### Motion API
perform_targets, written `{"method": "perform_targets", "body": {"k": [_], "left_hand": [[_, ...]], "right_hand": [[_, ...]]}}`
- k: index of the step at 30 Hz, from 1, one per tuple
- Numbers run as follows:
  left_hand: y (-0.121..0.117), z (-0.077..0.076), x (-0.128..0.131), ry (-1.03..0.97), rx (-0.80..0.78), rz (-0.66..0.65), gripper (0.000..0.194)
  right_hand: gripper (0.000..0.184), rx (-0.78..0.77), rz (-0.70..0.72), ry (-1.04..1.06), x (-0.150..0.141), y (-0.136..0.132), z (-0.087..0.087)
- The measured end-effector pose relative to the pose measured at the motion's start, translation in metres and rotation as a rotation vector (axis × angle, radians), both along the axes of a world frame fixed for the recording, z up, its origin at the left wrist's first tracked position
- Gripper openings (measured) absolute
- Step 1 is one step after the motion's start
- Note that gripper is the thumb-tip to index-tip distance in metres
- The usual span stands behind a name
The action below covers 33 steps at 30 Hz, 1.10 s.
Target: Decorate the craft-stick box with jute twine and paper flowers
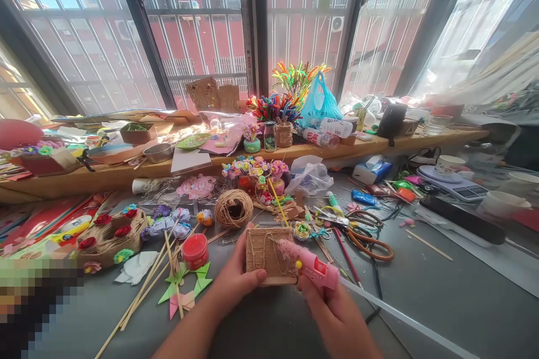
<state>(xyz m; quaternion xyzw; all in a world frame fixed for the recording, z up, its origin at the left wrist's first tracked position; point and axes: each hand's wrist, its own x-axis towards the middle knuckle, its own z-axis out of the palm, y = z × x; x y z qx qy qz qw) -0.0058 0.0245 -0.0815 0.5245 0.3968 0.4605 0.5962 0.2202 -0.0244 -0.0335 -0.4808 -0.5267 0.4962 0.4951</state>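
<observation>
My left hand [236,283] grips a small box wrapped in brown twine [265,252], thumb pressed on its front face, holding it upright just above the grey table [438,297]. My right hand [332,305] is closed round a pink glue gun [309,262], whose nozzle points left and touches the top right part of the twine box. A clear glue stick [404,320] trails from the back of the gun towards the lower right.
A ball of twine [233,208] lies behind the box. Orange-handled scissors [366,238], a red lid [195,249], bamboo sticks [147,286], paper stars [185,286] and a flower-trimmed basket [113,235] surround it. A wooden shelf [126,175] with craft clutter runs below the windows.
</observation>
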Motion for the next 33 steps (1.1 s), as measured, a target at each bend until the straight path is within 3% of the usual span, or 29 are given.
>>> {"method": "perform_targets", "body": {"k": [5, 10, 17, 25, 33], "left_hand": [[0.0, -0.001, 0.0, 0.018, 0.014, 0.01, 0.136], [0.003, -0.009, -0.002, 0.011, 0.045, 0.025, 0.132], [0.005, -0.021, -0.007, -0.009, 0.066, 0.005, 0.129], [0.004, -0.022, -0.006, -0.02, 0.055, 0.017, 0.122], [0.003, -0.009, -0.001, -0.01, 0.041, 0.039, 0.125]], "right_hand": [[0.047, -0.056, -0.029, 0.026, 0.007, -0.002, -0.009], [0.056, -0.164, -0.094, 0.176, 0.007, 0.004, -0.023], [0.062, -0.227, -0.065, 0.226, 0.004, 0.014, -0.017], [0.058, -0.226, -0.056, 0.194, 0.028, 0.01, -0.02], [0.057, -0.23, -0.14, 0.163, 0.047, 0.002, -0.021]]}}
